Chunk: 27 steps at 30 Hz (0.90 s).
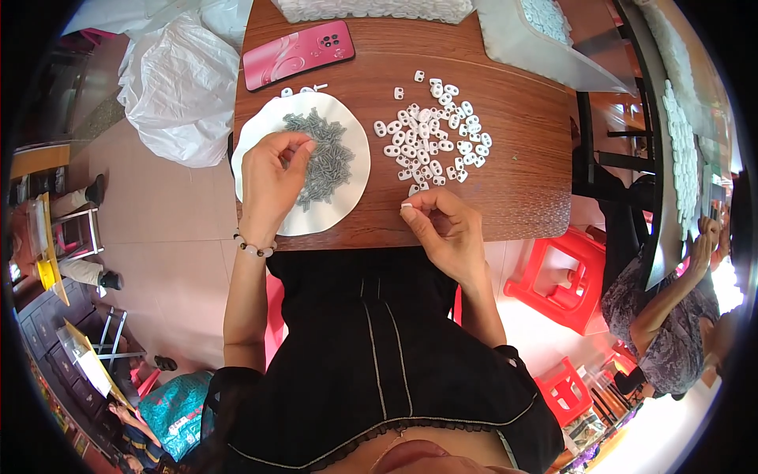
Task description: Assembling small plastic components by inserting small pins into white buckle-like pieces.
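Left hand (272,178) is pinching grey screws (324,154) over the white plate (260,130); right hand (442,225), fingers curled, is apparently gripping 1 white plastic piece (430,138).

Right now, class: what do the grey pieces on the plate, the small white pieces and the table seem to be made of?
Grey pieces: probably metal screws, dull grey, thin and tangled.
Small white pieces: likely moulded plastic, smooth, uniform, with holes.
Table: wood or wood-look laminate, brown grain streaks with a slight sheen.

pale tiled floor (158,237), brown wooden table (513,197), red plastic stools (564,276), perhaps bright daylight at right
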Each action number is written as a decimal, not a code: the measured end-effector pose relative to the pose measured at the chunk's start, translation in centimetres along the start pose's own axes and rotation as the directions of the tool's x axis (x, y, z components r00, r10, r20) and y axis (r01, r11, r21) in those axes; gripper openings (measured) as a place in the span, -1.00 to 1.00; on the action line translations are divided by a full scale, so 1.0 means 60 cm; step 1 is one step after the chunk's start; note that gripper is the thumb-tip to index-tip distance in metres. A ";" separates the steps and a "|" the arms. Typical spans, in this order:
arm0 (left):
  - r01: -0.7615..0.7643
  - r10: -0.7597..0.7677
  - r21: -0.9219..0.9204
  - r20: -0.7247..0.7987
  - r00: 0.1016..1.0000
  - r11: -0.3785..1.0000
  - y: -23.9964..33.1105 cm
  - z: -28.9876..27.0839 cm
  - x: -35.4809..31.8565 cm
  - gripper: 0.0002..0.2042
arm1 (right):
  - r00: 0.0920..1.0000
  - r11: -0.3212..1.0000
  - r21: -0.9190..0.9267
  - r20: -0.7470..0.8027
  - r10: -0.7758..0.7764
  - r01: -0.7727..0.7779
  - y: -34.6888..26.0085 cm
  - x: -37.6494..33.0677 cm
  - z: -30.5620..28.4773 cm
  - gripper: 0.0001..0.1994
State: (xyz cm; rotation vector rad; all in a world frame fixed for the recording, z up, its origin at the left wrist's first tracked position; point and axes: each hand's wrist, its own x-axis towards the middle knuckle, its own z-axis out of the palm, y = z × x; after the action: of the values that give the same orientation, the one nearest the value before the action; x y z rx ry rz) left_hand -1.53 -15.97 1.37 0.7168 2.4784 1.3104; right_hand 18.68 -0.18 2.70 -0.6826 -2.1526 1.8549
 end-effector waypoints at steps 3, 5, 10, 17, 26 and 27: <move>0.093 -0.090 -0.225 0.026 0.996 0.970 0.000 -0.007 -0.002 -0.88 | 0.999 0.995 0.090 0.014 0.043 -0.044 -0.017 0.007 0.006 -0.93; 0.153 -0.140 -0.348 0.063 0.988 0.925 0.003 -0.012 -0.006 -0.87 | 0.999 0.994 0.103 0.019 0.028 -0.030 -0.018 0.017 0.013 -0.92; 0.176 -0.134 -0.484 0.121 0.984 0.857 0.016 -0.019 -0.021 -0.87 | 0.998 0.993 0.115 0.042 -0.044 0.039 -0.039 0.056 0.041 -0.86; 0.161 -0.052 -0.513 0.220 0.974 0.843 0.046 -0.032 -0.042 -0.86 | 0.984 0.988 0.058 0.100 -0.148 0.143 -0.051 0.108 0.085 -0.85; 0.129 -0.009 -0.440 0.266 0.964 0.889 0.044 -0.034 -0.044 -0.90 | 0.968 0.986 0.042 0.190 -0.165 0.160 -0.061 0.115 0.087 -0.91; 0.114 -0.012 -0.431 0.233 0.972 0.895 0.042 -0.033 -0.045 -0.92 | 0.969 0.988 0.030 0.194 -0.156 0.153 -0.062 0.115 0.087 -0.92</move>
State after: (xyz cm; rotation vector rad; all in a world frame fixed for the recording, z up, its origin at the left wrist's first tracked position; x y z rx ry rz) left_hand 0.68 -17.55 4.55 0.6220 1.9082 1.5917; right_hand 9.58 -1.78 4.47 -0.3291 -2.2357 1.9229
